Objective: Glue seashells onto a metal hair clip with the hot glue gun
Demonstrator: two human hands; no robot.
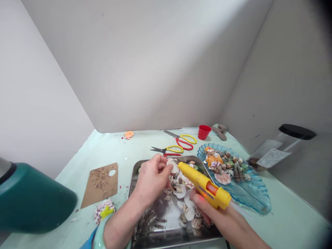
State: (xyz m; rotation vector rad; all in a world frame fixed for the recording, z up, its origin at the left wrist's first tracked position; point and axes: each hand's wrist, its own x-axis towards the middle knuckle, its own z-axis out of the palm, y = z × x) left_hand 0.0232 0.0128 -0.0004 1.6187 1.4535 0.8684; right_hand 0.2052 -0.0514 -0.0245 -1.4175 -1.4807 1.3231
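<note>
My left hand (153, 178) hovers over a metal tray (145, 238) and pinches a pale scallop shell (173, 166) between thumb and fingers. My right hand (207, 211) grips a yellow glue gun (204, 185), whose nozzle points up-left and nearly touches that shell. Inside the tray lie several loose shells (184, 204) and a heap of metal hair clips (149, 219).
A blue shell-shaped glass dish (256, 197) with several small shells sits to the right. Two pairs of scissors (181, 141), a red cup (204, 132), a cardboard piece (101, 183), a plastic jar (280, 145) and a teal object (31, 197) at left surround the tray.
</note>
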